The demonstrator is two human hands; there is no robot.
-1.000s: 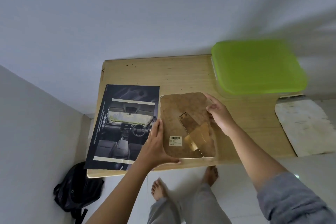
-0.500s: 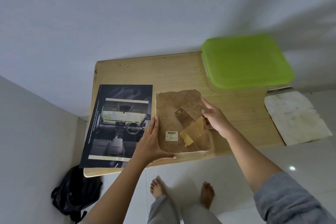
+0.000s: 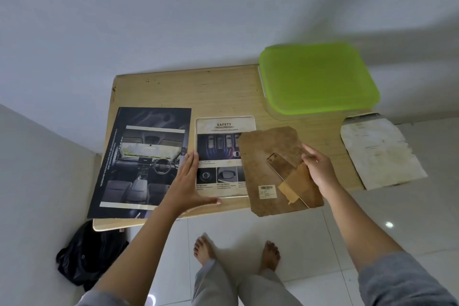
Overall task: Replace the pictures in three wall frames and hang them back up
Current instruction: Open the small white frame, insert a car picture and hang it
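A white picture frame lies face down on the wooden table, with a "SAFETY" car leaflet picture showing inside it. My left hand presses flat on the frame's left edge and bottom left corner. My right hand grips the brown backing board with its folding stand, holding it lifted and shifted to the right of the frame, its lower end past the table's front edge. A large dark car-interior print lies to the left of the frame.
A box with a green lid stands at the table's back right. A stained white sheet sticks out on the right. A black backpack lies on the tiled floor under the left corner. My bare feet stand near the front edge.
My right hand has pulled the backing board off the frame and moved it right, uncovering the SAFETY picture. My left hand stays on the frame's left edge.
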